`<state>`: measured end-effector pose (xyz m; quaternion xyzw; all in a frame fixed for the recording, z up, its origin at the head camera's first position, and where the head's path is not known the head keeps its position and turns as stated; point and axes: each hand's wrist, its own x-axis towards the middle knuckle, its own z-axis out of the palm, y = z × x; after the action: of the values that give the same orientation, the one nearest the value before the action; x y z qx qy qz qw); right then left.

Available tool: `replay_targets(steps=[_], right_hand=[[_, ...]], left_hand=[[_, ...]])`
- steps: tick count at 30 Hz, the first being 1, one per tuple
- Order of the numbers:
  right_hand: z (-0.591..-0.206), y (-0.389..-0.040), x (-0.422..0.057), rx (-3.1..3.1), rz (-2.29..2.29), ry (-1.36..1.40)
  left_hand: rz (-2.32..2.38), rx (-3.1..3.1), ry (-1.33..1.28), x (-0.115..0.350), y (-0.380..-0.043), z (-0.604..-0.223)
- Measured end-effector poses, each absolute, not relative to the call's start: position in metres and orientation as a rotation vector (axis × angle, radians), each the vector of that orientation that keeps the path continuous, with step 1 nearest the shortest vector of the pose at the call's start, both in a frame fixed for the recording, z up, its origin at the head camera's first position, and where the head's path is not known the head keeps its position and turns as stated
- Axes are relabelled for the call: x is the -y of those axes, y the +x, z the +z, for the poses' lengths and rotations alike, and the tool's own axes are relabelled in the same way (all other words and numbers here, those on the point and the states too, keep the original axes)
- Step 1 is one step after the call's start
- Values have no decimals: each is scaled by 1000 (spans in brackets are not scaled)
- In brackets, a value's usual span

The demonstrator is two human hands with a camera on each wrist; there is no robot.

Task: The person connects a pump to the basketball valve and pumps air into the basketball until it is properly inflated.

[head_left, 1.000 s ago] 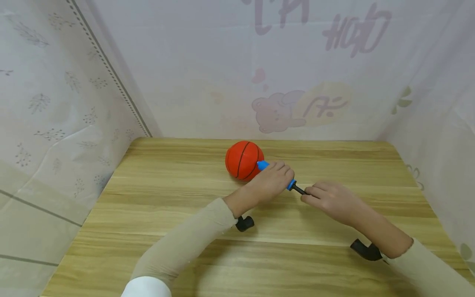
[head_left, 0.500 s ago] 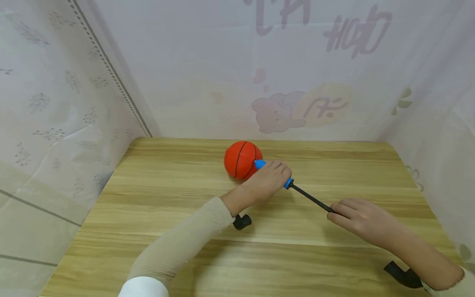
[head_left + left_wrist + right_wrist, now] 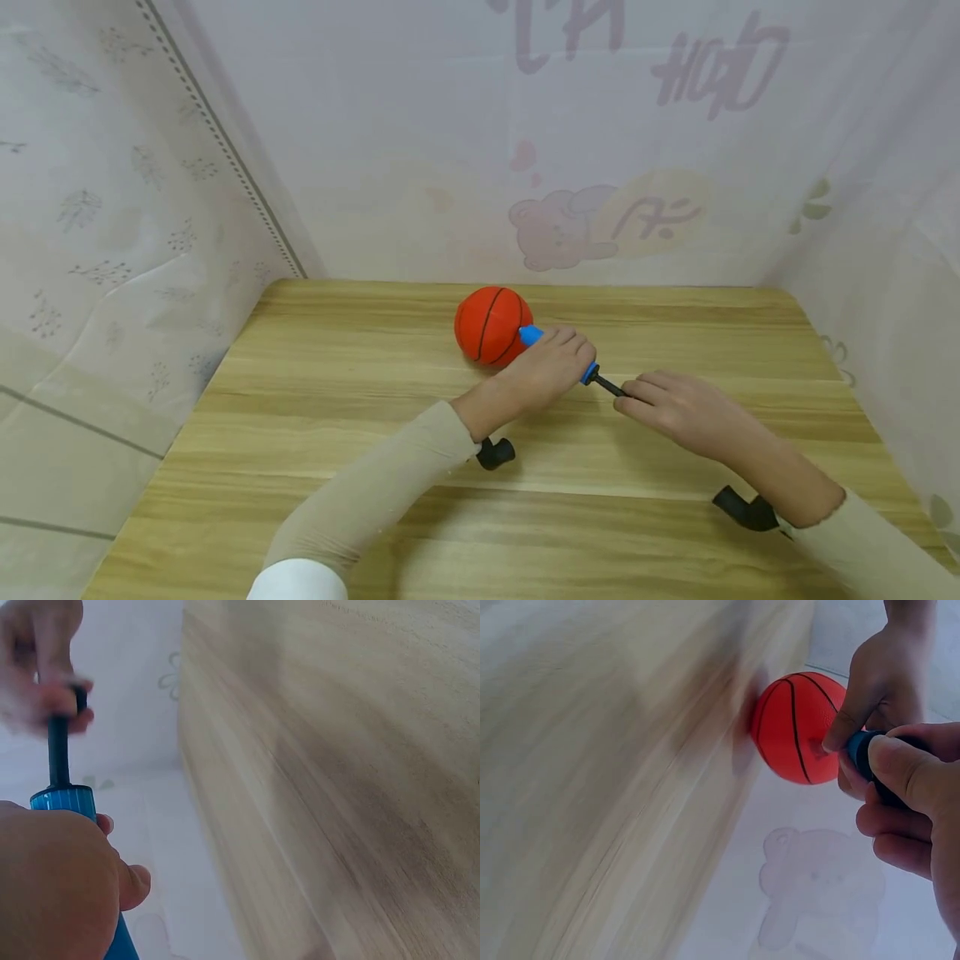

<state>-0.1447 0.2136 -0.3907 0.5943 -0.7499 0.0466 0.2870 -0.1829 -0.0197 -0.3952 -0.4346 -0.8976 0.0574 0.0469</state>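
An orange-red toy basketball [image 3: 491, 325] with black seams sits toward the back of the table, its upper right side dented slightly where the tip of a blue hand pump [image 3: 530, 335] meets it. Wrapped round the pump's barrel is my left hand [image 3: 543, 371]. My right hand [image 3: 675, 412] grips the black handle at the end of the pump rod [image 3: 609, 386], of which a short length shows. In the left wrist view the blue collar [image 3: 64, 799] and black rod stand out beyond my left hand. The right wrist view shows my right thumb and fingers curled round the handle [image 3: 889, 769].
The wooden table [image 3: 300, 417] meets a printed cloth backdrop [image 3: 405, 150] behind and at both sides. Black curved pieces, one at the left wrist [image 3: 495, 453] and one at the right wrist [image 3: 745, 507], hang below the sleeves.
Half a second ago my right hand had drawn the rod far out to the lower right; now it is pushed back in toward the left hand. The ball shifted only slightly.
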Motion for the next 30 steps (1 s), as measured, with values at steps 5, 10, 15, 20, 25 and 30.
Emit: replay_targets(steps=[5, 10, 15, 20, 25, 30], right_hand=[[-394, -156, -200, 2001, 104, 1592], [-396, -157, -195, 1989, 95, 1583], [-397, -151, -201, 1978, 90, 1585], [-396, -136, -216, 2001, 111, 1586], [-392, -119, -234, 2012, 101, 1563], [-392, -109, -248, 2037, 71, 1563]], left_hand=[[191, 2719, -1339, 19, -183, -398], [215, 2707, -1342, 21, -184, -398], [179, 2701, -1370, 24, -186, -399], [181, 2720, -1354, 29, -187, -397], [199, 2733, -1347, 32, -189, -394], [198, 2736, -1339, 33, -190, -394]])
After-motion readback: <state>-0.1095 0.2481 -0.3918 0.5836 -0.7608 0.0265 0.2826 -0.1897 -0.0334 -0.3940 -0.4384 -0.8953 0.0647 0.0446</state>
